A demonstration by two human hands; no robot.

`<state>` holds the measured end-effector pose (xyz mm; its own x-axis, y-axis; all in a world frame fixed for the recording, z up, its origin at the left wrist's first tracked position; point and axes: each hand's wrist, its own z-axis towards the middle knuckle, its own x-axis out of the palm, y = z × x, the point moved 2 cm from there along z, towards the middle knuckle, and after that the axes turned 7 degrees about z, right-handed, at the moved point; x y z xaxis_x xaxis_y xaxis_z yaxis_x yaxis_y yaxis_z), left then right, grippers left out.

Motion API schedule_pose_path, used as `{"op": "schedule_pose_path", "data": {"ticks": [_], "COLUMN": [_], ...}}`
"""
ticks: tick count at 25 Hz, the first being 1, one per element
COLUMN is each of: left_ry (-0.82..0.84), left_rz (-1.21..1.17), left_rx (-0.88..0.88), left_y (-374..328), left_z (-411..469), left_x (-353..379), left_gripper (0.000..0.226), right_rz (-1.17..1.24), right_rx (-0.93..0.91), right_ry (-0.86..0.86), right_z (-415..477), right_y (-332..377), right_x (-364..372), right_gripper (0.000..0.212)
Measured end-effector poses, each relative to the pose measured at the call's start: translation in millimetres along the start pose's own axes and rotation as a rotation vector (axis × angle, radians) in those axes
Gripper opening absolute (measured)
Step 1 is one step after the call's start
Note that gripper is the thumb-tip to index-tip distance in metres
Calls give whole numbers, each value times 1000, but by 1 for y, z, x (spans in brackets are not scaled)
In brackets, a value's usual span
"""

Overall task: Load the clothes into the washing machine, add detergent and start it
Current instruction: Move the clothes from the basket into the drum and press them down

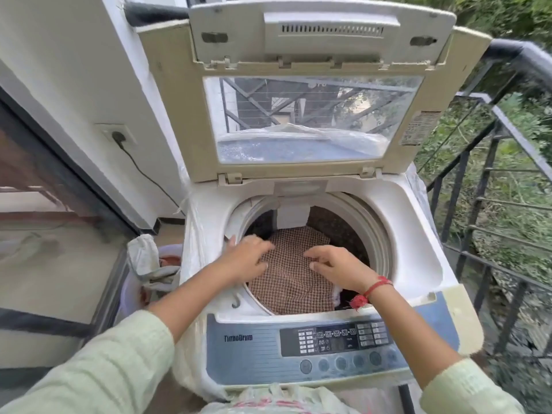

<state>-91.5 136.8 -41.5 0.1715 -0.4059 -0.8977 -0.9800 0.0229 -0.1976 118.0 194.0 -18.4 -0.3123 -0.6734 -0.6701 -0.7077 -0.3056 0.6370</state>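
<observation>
A top-loading washing machine [418, 234] stands in front of me with its lid [313, 94] raised upright. A brown-and-white checked cloth [294, 282] fills the drum opening. My left hand [245, 258] hovers over the cloth's left side, fingers spread and slightly bent, thumb near the drum rim. My right hand [334, 265] is over the cloth's right side with its fingers curled down onto the fabric; whether it pinches the cloth I cannot tell. The control panel [334, 339] with round buttons faces me at the front.
A basket [167, 258] with more clothes, a pale cloth draped over its rim, stands left of the machine. A black cable runs from a wall socket [118, 135]. A black metal railing [490, 186] borders the right side. A plastic bag [268, 398] lies below the panel.
</observation>
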Motion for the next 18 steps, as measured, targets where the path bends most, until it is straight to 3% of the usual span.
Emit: {"op": "schedule_pose_path", "data": {"ticks": [3, 5, 7, 13, 18], "left_ry": [-429, -653, -772, -706, -540], "left_rz": [-136, -199, -252, -302, -529], "left_rx": [-125, -236, -354, -640, -641], "left_y": [28, 52, 84, 214, 333], "left_z": [-54, -99, -140, -225, -251], "left_x": [-30, -34, -21, 50, 117], "left_gripper": [46, 51, 51, 54, 45], "right_rz": [164, 236, 279, 314, 224], "right_rx": [-167, -248, -309, -393, -281], "right_ry": [-205, -214, -179, 4, 45], "right_z": [-1, 2, 6, 45, 129], "right_y": [43, 74, 108, 216, 285], "right_x": [1, 12, 30, 123, 226], "right_gripper": [30, 27, 25, 19, 21]}}
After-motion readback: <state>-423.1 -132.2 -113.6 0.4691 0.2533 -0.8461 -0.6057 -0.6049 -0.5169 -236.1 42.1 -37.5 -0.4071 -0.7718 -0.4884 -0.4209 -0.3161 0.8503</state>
